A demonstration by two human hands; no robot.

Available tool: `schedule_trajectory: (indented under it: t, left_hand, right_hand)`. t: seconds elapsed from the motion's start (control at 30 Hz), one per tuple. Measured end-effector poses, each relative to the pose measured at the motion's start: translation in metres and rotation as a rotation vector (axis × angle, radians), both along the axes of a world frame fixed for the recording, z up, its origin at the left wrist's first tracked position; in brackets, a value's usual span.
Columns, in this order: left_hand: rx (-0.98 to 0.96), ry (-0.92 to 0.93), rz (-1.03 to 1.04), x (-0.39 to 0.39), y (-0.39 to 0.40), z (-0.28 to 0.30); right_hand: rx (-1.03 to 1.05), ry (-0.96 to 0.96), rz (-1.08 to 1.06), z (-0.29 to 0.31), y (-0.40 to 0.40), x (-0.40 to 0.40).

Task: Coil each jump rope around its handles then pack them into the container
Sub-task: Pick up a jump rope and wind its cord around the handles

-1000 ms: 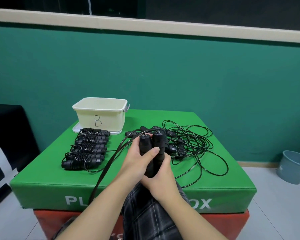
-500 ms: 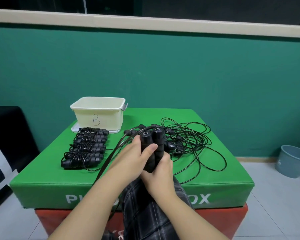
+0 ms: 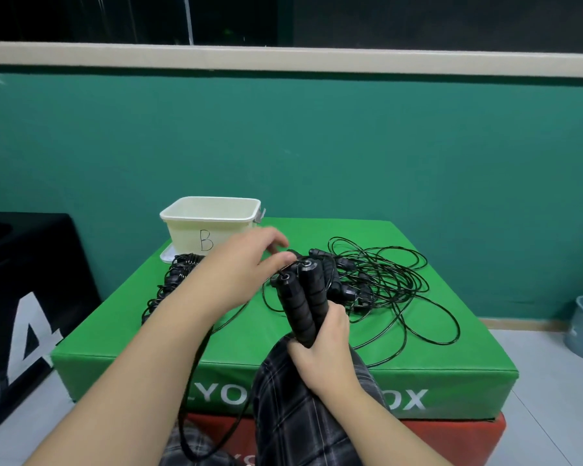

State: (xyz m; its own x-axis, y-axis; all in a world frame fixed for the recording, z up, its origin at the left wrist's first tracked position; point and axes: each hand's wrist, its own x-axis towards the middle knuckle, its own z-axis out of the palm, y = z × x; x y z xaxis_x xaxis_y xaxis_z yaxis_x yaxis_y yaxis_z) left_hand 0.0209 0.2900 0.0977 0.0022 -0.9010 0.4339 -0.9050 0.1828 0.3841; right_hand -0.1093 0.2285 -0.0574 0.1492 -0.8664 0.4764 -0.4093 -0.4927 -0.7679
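While one cream plastic container marked B [image 3: 212, 227] sits beyond the left hand [image 3: 246, 264], coiled black jump ropes [image 3: 179, 274], too hidden to count, lie under that forearm. Its fingertips pinch black cord at two upright black foam handles [image 3: 303, 301], whose lower ends the right hand [image 3: 327, 348] grips. Right of them lies one loose rope tangle [image 3: 384, 284] on the green padded table [image 3: 451, 358].

green box [image 3: 418, 375], container [image 3: 212, 227], coiled ropes [image 3: 179, 274], tangled ropes [image 3: 384, 284]
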Motion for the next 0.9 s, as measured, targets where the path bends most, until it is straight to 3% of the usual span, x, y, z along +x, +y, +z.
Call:
schedule_trajectory:
  t: [0.07,0.2,0.4,0.57,0.9]
  left_hand:
    - [0.203,0.026,0.054,0.002,0.000,-0.003]
    - [0.278,-0.045,0.077,0.019,0.002,0.000]
    - [0.202,-0.104,0.074,0.044,-0.004,0.004]
    - [0.052,-0.021,0.143,0.056,-0.004,-0.005]
    - [-0.026,0.159,0.158,0.031,-0.015,-0.098]
  right_hand:
    - [-0.006,0.005,0.010,0.002,0.003,-0.001]
    - [-0.021,0.052,0.034,0.003,0.005,-0.003]
    - [0.018,0.069,0.081,0.005,0.005,-0.004]
    - [0.096,-0.027,0.131,0.007,0.005,-0.008]
    - [0.223,-0.307,0.160,0.008,0.008,-0.015]
